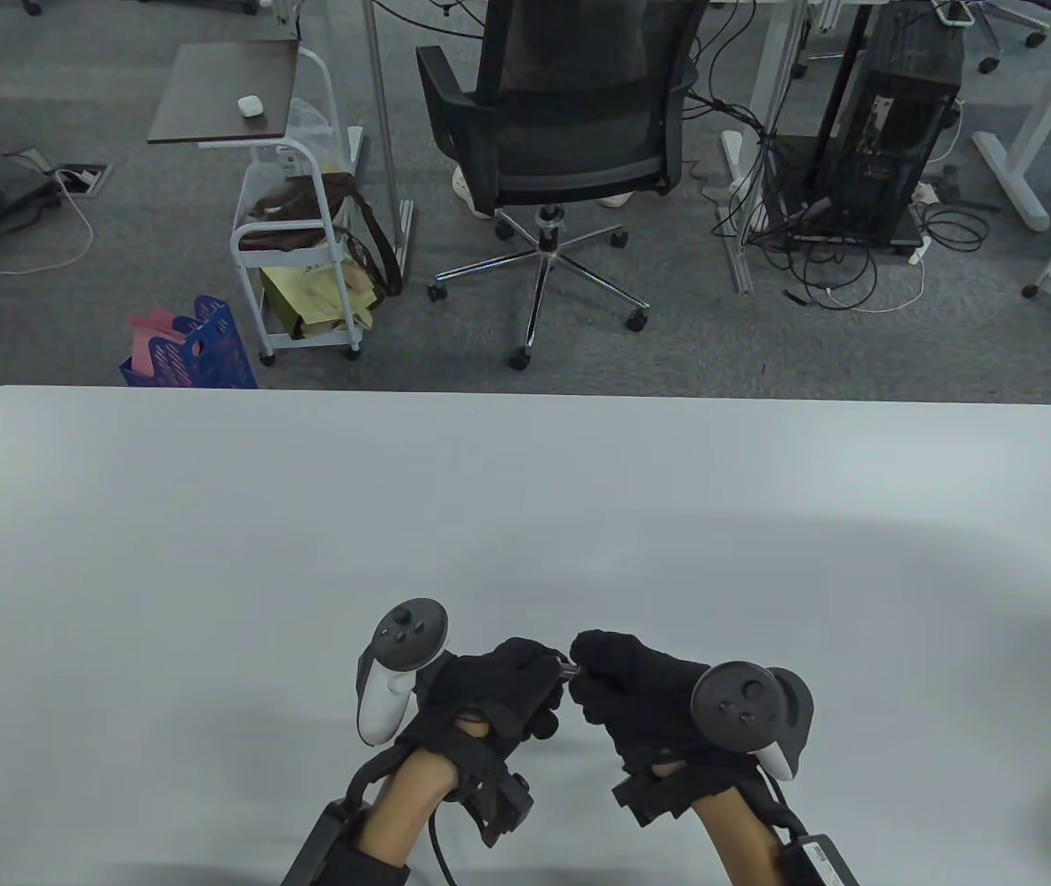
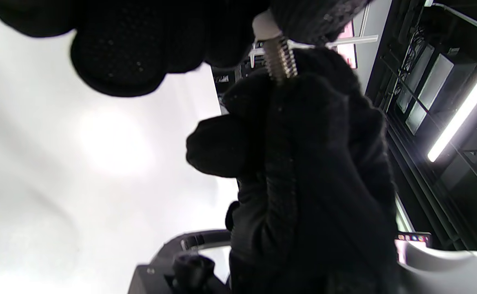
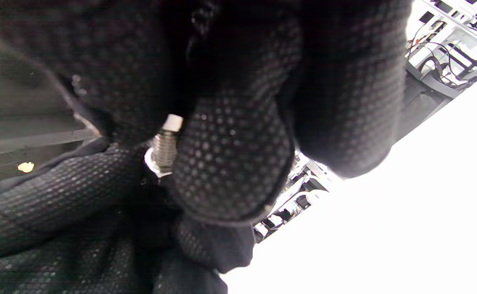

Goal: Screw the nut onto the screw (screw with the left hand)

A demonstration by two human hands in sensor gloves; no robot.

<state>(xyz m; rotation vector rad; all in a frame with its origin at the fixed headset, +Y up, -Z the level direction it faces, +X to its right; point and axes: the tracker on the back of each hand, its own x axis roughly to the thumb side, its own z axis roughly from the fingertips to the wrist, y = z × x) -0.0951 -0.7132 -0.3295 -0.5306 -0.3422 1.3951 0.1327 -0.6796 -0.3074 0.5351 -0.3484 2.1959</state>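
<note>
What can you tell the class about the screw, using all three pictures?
The screw looks like bare silvery metal with a threaded shank. Only a short stretch shows; both ends are hidden in gloves. It spans the gap between the left hand and right hand, above the white table, pinched by fingers of both. A pale piece sits at one end; whether that is the nut is unclear.

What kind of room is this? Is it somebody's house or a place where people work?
Most likely an office or a lab workspace, not a house. Beyond the white table there is grey carpet, a black swivel office chair, and a computer tower with a tangle of cables on the floor.
</note>
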